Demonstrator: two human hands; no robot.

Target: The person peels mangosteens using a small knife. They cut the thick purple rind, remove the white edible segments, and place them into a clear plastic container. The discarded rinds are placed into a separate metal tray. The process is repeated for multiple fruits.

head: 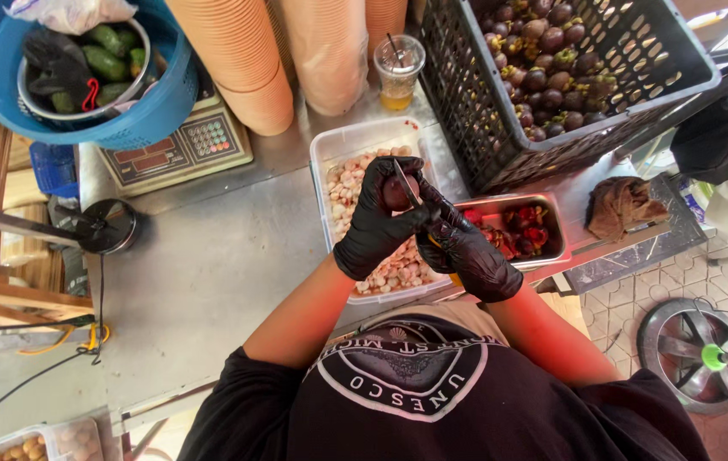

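Far left: blue basket (5,81) holds a metal bowl of green produce and a black glove, parked out of the work zone. Just right of it a weighing scale (178,147) sits on the steel desk (210,273), likely kept within reach for portioning. Stacks of orange cups (240,60) stand behind, with a clear plastic cup (398,72) of yellowish drink beside them.

Centre: a clear tub (343,145) of pale peeled segments lies directly under the hands, so flesh can drop straight in. Left hand (381,218), black-gloved, curls its fingers around a dark purple fruit (398,192), gripping it raised over the tub; forearm angles up from the near left. Right hand (466,252), also gloved, is closed on a small knife (407,183), blade laid against the fruit; wrist is bent inward, forearm coming from the near right.

Right: a metal tray (552,209) collects red-purple rinds, just beside the cutting hand. Far right, a black crate (577,111) of whole purple fruit tilts toward the person, probably for easy picking. A brown rag (624,205) lies near the tray.
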